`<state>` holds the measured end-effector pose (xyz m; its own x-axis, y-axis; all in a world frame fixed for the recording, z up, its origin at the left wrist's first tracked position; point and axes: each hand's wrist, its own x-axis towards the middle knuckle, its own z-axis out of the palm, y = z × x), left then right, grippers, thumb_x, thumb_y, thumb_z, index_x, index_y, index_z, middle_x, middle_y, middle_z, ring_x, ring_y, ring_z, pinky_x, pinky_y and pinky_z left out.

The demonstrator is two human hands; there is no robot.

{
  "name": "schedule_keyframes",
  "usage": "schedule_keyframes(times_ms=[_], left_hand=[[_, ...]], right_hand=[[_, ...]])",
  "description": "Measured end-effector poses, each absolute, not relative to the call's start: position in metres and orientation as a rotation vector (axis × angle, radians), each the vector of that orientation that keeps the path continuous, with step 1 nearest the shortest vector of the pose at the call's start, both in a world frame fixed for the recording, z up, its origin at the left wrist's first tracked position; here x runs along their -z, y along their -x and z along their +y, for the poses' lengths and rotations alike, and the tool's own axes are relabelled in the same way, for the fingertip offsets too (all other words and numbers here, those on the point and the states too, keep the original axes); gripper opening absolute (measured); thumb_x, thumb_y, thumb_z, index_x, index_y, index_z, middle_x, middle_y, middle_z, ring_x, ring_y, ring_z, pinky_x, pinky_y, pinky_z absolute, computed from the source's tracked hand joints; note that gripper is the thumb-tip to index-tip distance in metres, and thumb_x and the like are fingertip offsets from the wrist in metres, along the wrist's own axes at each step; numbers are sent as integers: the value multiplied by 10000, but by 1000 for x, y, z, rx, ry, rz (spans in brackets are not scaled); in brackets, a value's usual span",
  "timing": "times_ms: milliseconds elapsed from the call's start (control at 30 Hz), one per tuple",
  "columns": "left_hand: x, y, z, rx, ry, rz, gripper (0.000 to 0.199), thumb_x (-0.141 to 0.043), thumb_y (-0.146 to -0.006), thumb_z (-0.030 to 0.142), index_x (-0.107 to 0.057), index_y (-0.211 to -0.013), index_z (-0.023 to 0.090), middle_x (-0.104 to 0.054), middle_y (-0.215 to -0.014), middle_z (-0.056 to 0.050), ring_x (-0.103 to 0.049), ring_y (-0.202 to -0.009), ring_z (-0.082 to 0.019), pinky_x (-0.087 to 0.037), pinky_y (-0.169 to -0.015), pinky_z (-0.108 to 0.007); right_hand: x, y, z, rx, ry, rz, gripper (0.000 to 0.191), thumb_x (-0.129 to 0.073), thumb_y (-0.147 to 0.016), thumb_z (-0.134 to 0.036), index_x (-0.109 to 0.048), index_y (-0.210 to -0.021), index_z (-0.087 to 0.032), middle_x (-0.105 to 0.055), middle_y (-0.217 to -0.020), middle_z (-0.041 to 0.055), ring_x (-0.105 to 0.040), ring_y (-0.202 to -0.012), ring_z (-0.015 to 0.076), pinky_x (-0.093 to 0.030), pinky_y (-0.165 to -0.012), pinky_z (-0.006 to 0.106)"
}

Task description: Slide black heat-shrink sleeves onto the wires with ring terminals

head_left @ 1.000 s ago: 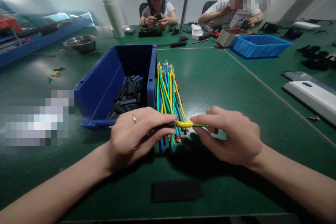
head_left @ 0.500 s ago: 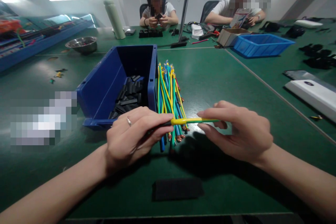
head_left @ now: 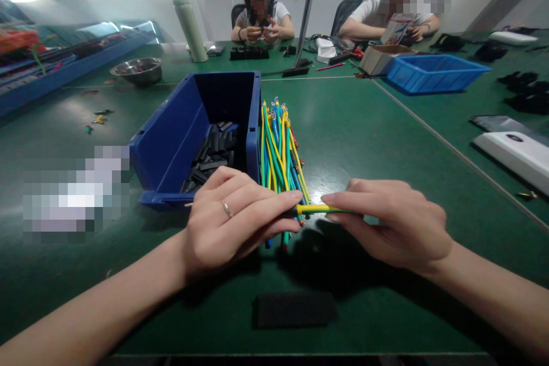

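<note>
Between my hands a yellow-green wire [head_left: 316, 209] lies level above the table. My left hand [head_left: 240, 217] pinches a black sleeve [head_left: 290, 213] at the wire's left end; most of the sleeve is hidden by the fingers. My right hand [head_left: 390, 220] grips the wire farther right. Beneath and behind them is a bundle of yellow, green and blue wires [head_left: 281, 148] with bare copper ends. To its left, short black tubes [head_left: 214, 151] fill part of a dark blue bin [head_left: 160, 137].
A black block [head_left: 297, 309] lies near the front edge. Farther off are a metal bowl [head_left: 137, 71], a green bottle [head_left: 190, 31], a light blue tray [head_left: 437, 73] and a white device [head_left: 514, 154]. Two people sit across the table.
My left hand has moved right along with the black sleeve, closer to my right hand. Less of the wire shows between my hands, and the wire sits slightly lower in view.
</note>
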<state>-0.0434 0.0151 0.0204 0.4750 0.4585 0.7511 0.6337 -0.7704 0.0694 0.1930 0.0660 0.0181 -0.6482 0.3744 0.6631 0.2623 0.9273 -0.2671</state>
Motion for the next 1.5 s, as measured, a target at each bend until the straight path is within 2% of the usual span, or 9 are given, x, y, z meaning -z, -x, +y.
schedule_keyframes(times_ms=[133, 233, 367, 500, 600, 800, 967, 1267, 1500], left_hand=[[-18, 44, 16, 1092, 2356, -963, 429, -620, -915, 480, -595, -1205, 164, -744, -928, -49, -658, -852, -187, -476, -777, -352], [-16, 47, 14, 1204, 2334, -1042, 537, -508, -938, 587, -513, -1296, 187, -710, -1063, -82, -635, -950, -224, -481, -865, -418], [-12, 50, 14, 1538, 2209, -1193, 372, -460, -978, 459, -509, -1273, 236, -642, -1037, -62, -608, -895, -218, -499, -809, -449], [-9, 51, 17, 1511, 2215, -1277, 233, -479, -946, 332, -556, -1146, 241, -629, -940, -54, -598, -844, -221, -483, -750, -458], [-9, 51, 18, 1491, 2221, -1281, 216, -513, -899, 225, -560, -1108, 249, -641, -919, -53, -604, -827, -224, -470, -727, -465], [-12, 51, 17, 1376, 2236, -1256, 223, -565, -868, 215, -566, -1087, 258, -661, -886, -51, -616, -826, -238, -462, -716, -477], [-14, 50, 18, 1346, 2259, -1251, 215, -563, -868, 186, -571, -1072, 254, -659, -855, -53, -606, -812, -236, -458, -699, -466], [-15, 51, 21, 1321, 2296, -1182, 233, -592, -838, 145, -580, -1062, 211, -675, -851, -64, -607, -786, -235, -464, -689, -441], [-15, 52, 23, 1264, 2353, -1094, 255, -650, -796, 148, -607, -1047, 159, -711, -894, -70, -629, -791, -229, -493, -701, -402]], right_hand=[[-17, -192, 64, -191, 451, -2246, 120, -573, -946, -199, -664, -1012, -241, -659, -634, -24, -585, -481, 99, -443, -466, 223], [-14, -190, 65, -189, 467, -2172, 118, -598, -928, -167, -638, -1010, -243, -671, -643, -25, -613, -515, 109, -463, -474, 228], [-7, -190, 68, -174, 494, -2019, 152, -634, -901, -146, -633, -1022, -238, -726, -789, 3, -647, -589, 117, -490, -509, 244], [-2, -191, 70, -222, 574, -1943, 189, -651, -881, -125, -634, -1031, -239, -728, -823, -1, -649, -603, 108, -503, -513, 236], [0, -191, 71, -256, 618, -1924, 187, -649, -878, -121, -637, -1025, -236, -721, -801, -14, -644, -589, 98, -499, -498, 224], [-3, -189, 71, -190, 621, -1954, 168, -652, -876, -122, -651, -994, -241, -730, -781, -21, -635, -549, 85, -465, -454, 205], [-5, -189, 71, -136, 606, -1971, 162, -663, -867, -104, -647, -972, -227, -733, -772, -25, -639, -560, 73, -488, -505, 184], [-5, -189, 71, -123, 654, -2010, 110, -649, -901, -172, -640, -972, -255, -732, -745, -27, -652, -539, 99, -497, -483, 209], [-3, -186, 72, -137, 637, -1968, 203, -728, -843, -177, -604, -985, -253, -736, -798, -45, -694, -609, 86, -545, -531, 161]])
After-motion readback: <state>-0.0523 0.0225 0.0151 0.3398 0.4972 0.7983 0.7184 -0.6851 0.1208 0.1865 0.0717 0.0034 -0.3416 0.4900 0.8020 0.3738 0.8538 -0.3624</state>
